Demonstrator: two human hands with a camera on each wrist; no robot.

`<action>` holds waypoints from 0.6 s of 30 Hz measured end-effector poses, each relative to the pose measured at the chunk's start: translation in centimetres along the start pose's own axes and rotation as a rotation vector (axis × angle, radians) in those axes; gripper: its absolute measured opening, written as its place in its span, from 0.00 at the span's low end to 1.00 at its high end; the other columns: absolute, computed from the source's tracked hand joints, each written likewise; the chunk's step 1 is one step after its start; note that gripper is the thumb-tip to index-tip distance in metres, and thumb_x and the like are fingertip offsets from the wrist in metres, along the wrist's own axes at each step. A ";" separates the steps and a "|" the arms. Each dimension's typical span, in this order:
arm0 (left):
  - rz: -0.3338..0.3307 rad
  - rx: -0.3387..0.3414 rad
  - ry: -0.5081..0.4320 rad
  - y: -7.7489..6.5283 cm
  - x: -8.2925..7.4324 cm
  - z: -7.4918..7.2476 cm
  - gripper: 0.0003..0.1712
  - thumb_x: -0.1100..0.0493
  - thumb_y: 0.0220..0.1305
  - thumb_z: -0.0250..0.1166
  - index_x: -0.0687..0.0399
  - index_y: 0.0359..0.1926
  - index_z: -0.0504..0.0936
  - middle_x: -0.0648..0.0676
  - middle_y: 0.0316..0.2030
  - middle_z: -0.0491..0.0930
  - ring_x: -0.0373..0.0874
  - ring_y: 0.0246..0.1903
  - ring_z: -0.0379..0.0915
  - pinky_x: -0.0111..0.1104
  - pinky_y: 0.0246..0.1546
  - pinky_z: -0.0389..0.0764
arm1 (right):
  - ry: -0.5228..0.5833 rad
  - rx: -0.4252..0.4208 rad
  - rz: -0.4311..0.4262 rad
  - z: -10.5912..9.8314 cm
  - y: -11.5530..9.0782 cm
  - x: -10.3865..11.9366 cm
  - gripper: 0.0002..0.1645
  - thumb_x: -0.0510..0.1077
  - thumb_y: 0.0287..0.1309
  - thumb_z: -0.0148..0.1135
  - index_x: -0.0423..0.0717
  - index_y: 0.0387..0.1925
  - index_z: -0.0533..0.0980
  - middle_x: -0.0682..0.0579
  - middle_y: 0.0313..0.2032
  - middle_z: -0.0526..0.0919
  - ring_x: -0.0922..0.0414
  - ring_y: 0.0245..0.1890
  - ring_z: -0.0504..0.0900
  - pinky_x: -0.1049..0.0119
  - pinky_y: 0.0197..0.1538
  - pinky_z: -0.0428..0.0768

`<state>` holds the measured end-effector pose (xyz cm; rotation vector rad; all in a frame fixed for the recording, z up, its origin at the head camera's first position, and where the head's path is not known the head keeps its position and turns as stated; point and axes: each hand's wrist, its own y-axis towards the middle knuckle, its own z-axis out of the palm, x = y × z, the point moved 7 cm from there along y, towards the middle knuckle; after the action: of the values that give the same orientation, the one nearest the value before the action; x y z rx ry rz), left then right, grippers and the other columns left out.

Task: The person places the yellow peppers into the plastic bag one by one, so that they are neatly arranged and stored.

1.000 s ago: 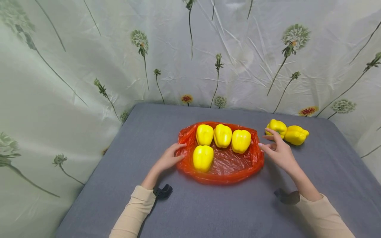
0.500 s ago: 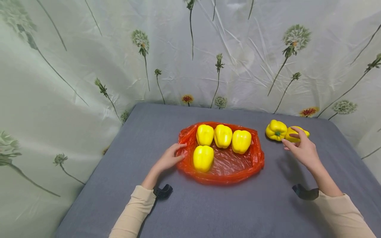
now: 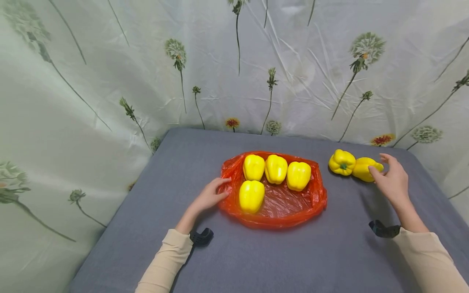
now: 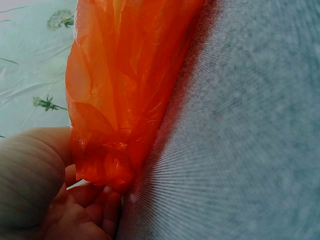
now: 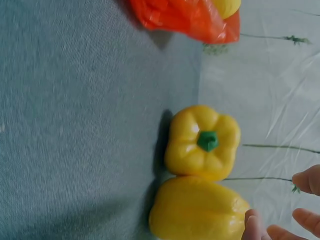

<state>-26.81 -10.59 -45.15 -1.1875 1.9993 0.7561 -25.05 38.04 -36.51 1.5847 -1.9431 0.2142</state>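
An orange-red plastic bag (image 3: pixel 318 199) lies spread in the middle of the table, its rim rolled outward. Several yellow bell peppers (image 3: pixel 251 196) are inside it, three in a back row and one at front left. My left hand (image 3: pixel 207 197) holds the bag's left edge between thumb and fingers; the left wrist view shows the crumpled plastic (image 4: pixel 107 160) there. To the right of the bag lie two more peppers side by side: one with its green stem (image 5: pixel 207 141) showing, the other pepper (image 3: pixel 362 168) on its side. My right hand (image 3: pixel 393 179) spreads thumb and fingers at the outer pepper's right end.
A grey cloth-covered table (image 3: pixel 286 260) carries everything. Behind it and along its left side hangs a pale curtain (image 3: pixel 205 53) printed with dandelions. Each wrist wears a black band (image 3: pixel 201 237).
My right hand has left the bag's right edge and moved right, past the stem-facing pepper, to the outer one. My left hand stays at the bag's left edge.
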 end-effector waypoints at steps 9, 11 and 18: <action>0.019 0.003 0.006 -0.1 -0.2 0.1 0.25 0.63 0.61 0.60 0.63 0.59 0.71 0.66 0.56 0.73 0.59 0.58 0.68 0.53 0.62 0.66 | 0.003 0.109 0.019 0.6 0.4 -1.0 0.38 0.50 0.67 0.41 0.34 0.70 0.45 0.23 0.64 0.57 0.25 0.61 0.56 0.31 0.58 0.56; 0.020 0.005 -0.001 -0.2 -0.2 0.1 0.25 0.63 0.61 0.60 0.64 0.60 0.71 0.66 0.56 0.73 0.59 0.58 0.68 0.53 0.62 0.66 | 0.003 0.140 0.020 0.9 0.4 -1.4 0.39 0.52 0.68 0.40 0.38 0.72 0.42 0.24 0.64 0.57 0.25 0.61 0.54 0.31 0.57 0.56; 0.014 -0.008 0.009 -0.1 -0.1 0.0 0.25 0.63 0.61 0.60 0.63 0.60 0.71 0.66 0.57 0.73 0.59 0.58 0.68 0.53 0.62 0.67 | -0.030 0.008 -0.020 0.8 0.3 -1.5 0.33 0.48 0.69 0.40 0.40 0.70 0.52 0.28 0.54 0.73 0.57 0.29 0.76 0.60 0.32 0.66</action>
<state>-26.70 -10.62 -45.11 -1.1848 2.0161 0.7676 -25.47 38.96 -37.89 1.6211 -1.9505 0.1906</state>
